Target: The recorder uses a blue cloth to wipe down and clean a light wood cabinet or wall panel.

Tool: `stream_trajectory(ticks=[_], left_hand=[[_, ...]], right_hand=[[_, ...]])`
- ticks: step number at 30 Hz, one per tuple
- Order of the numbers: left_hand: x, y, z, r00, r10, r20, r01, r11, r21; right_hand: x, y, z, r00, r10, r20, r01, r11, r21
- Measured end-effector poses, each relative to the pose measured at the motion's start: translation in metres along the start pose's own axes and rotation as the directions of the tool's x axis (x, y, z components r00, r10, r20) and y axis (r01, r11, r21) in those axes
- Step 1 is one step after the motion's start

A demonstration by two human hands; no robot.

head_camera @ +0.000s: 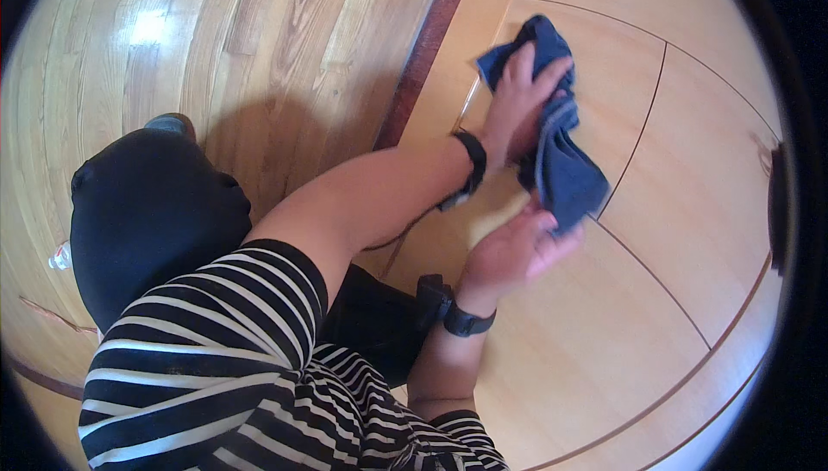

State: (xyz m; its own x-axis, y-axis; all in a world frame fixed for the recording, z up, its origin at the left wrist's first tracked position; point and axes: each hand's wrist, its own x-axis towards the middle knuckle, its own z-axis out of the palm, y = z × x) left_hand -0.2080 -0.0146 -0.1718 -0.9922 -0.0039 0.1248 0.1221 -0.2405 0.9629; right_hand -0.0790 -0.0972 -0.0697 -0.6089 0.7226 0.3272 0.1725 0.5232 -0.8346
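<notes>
A dark blue cloth is bunched and twisted in front of a pale panelled surface with dark seams. My left hand grips its upper part, fingers spread over the folds. Lower down, my right hand holds the bottom corner of the cloth between thumb and fingers. Both hands and the cloth look slightly blurred. Black bands circle both wrists, and the right one carries a small black box.
Wooden floorboards lie to the left, bordered by a dark red strip. My black-clothed knee is at the left, beside a clear plastic bottle. A dark object sits at the far right edge.
</notes>
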Motion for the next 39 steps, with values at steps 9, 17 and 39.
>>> stream_trajectory(ticks=[9,17,39], left_hand=[[-0.003,-0.128,-0.041,0.96,-0.279,-0.004,0.278,0.957,0.08],[-0.126,-0.099,-0.042,0.816,-0.57,-0.092,0.569,0.767,0.295],[-0.073,-0.021,-0.032,0.997,-0.029,0.068,0.025,0.998,0.063]], right_hand=[[0.0,0.055,0.005,0.866,0.316,0.388,-0.402,0.901,0.164],[-0.023,0.039,-0.012,0.933,0.26,0.25,-0.314,0.926,0.209],[-0.029,0.011,-0.034,0.997,0.061,0.045,-0.05,0.977,-0.209]])
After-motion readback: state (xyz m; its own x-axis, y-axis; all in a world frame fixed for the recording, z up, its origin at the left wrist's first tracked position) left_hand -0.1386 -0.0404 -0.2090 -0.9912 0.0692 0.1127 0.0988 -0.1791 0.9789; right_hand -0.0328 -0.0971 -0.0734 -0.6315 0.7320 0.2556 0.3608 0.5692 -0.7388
